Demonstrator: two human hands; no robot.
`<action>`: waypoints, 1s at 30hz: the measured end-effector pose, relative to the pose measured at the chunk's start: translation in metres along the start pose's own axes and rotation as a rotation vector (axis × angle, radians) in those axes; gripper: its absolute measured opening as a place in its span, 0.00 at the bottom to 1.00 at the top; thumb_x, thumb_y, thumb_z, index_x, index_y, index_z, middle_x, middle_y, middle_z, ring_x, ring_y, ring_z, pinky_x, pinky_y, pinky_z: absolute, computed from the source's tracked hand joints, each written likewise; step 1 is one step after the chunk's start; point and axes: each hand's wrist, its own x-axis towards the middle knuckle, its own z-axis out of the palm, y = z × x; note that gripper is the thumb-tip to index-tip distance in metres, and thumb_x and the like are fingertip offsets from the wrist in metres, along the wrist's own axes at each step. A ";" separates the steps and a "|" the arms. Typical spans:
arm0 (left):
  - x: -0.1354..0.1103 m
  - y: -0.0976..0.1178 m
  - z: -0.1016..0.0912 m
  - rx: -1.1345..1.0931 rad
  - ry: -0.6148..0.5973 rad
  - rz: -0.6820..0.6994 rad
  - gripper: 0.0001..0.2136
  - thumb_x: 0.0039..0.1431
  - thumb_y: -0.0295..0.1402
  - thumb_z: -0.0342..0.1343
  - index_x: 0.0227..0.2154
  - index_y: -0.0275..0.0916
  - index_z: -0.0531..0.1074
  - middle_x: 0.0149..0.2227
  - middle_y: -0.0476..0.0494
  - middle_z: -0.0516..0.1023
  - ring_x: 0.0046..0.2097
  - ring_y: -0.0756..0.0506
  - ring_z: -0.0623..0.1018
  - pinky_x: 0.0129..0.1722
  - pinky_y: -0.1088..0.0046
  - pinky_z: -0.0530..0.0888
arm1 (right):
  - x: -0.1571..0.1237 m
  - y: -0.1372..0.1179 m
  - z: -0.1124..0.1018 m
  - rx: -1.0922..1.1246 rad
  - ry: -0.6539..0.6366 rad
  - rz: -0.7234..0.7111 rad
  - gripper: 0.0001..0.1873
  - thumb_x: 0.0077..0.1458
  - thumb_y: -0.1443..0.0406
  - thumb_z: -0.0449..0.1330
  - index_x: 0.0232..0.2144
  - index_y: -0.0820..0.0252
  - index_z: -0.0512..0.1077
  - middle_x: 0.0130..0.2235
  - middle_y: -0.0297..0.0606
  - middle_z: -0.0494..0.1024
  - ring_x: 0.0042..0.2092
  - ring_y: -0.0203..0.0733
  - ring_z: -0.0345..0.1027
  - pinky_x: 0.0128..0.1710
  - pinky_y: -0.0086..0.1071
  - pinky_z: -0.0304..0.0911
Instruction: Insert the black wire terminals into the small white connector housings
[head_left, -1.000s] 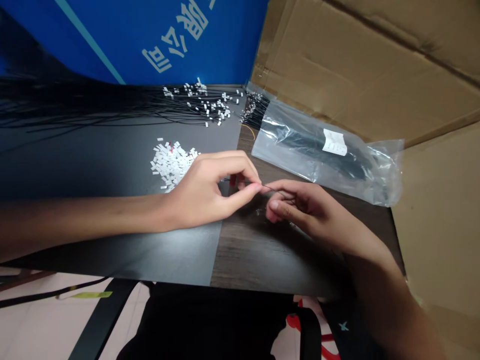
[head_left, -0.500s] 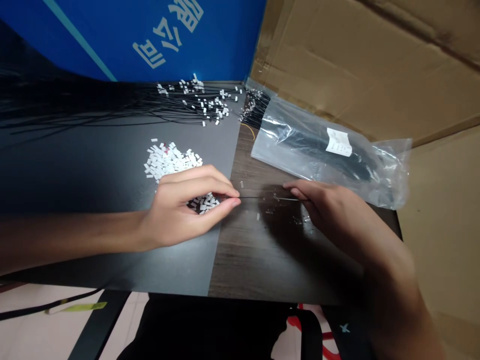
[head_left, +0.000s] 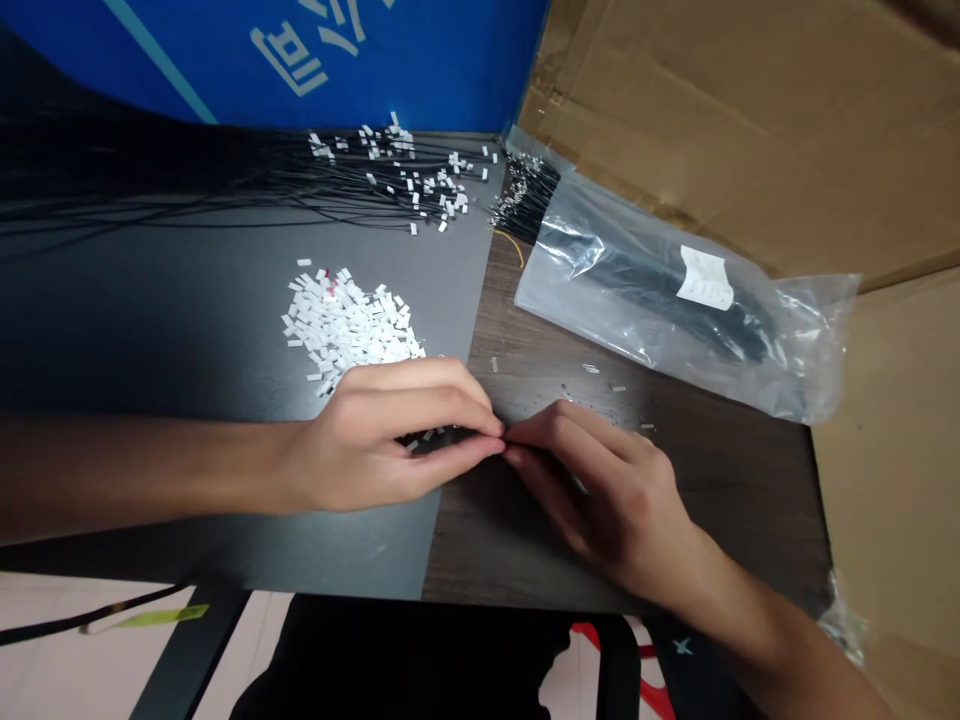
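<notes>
Our left hand (head_left: 367,440) and right hand (head_left: 630,500) meet fingertip to fingertip low over the wood-grain table (head_left: 480,560). Both grips are pinched closed, thumb against fingers; whatever sits between is hidden, so we cannot tell what they grasp. Just beyond our left hand, partly covered by it, white plastic connectors (head_left: 352,325), small and oblong, lie heaped on a smooth grey mat (head_left: 352,555). Clear slivers (head_left: 591,369) dot the wood past our right hand. Farther off we see a crinkled transparent bag (head_left: 592,300) with a white label (head_left: 705,278), and black wires (head_left: 225,180), many white-tipped. Brown cardboard (head_left: 712,130) and a blue panel (head_left: 450,60) stand behind.
</notes>
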 end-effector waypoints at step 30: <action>0.021 0.001 -0.037 0.233 -0.312 -0.107 0.07 0.78 0.32 0.65 0.52 0.42 0.87 0.49 0.41 0.90 0.49 0.39 0.88 0.52 0.63 0.82 | -0.003 -0.001 0.006 0.168 0.222 0.252 0.07 0.74 0.73 0.66 0.41 0.61 0.82 0.34 0.33 0.82 0.32 0.34 0.74 0.35 0.30 0.70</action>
